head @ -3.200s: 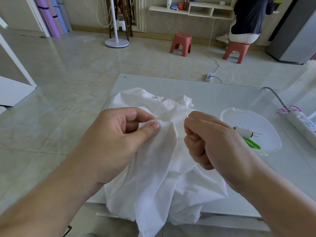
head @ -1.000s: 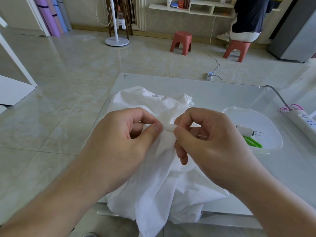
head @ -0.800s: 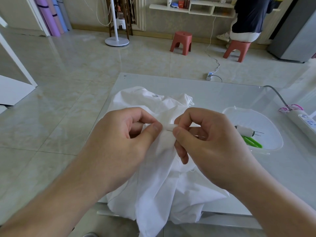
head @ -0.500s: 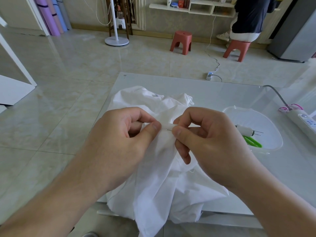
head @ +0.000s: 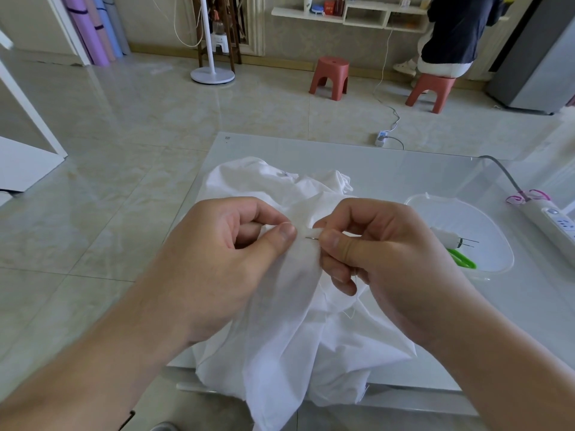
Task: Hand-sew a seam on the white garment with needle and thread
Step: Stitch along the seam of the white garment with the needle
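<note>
The white garment (head: 280,331) lies bunched on the glass desk (head: 389,169), draping off its near edge. The left hand (head: 217,262) pinches a fold; the right hand (head: 382,259) pinches the needle (head: 312,238) (tip just showing) into it.

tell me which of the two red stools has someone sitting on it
The right-hand red stool, by the grey cabinet: a person in a dark top sits on it. The left red stool stands bare on the open floor.
</note>
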Demonstrator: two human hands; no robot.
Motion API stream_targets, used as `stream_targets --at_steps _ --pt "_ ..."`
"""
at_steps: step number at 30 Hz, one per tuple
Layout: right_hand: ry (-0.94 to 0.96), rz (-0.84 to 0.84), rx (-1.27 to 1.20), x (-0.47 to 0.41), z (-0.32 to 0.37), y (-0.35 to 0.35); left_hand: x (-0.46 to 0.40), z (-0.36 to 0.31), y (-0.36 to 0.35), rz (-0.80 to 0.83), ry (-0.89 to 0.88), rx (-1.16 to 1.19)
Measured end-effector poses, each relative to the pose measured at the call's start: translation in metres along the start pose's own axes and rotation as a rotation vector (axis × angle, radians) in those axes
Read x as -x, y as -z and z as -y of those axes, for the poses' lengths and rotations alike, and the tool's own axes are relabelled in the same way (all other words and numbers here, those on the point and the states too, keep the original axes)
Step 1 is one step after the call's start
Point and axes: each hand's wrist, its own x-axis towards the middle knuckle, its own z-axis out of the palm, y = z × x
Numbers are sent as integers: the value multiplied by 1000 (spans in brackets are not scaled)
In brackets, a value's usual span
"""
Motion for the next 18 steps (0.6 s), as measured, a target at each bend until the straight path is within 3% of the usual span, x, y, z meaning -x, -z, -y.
stream_targets --at_steps 8,18 --pt "-63 91 -220 -2 -6 0 -3 3 2 128 37 218" --pt "-97 113 -137 0 -12 -2 -2 5 -2 170 85 237"
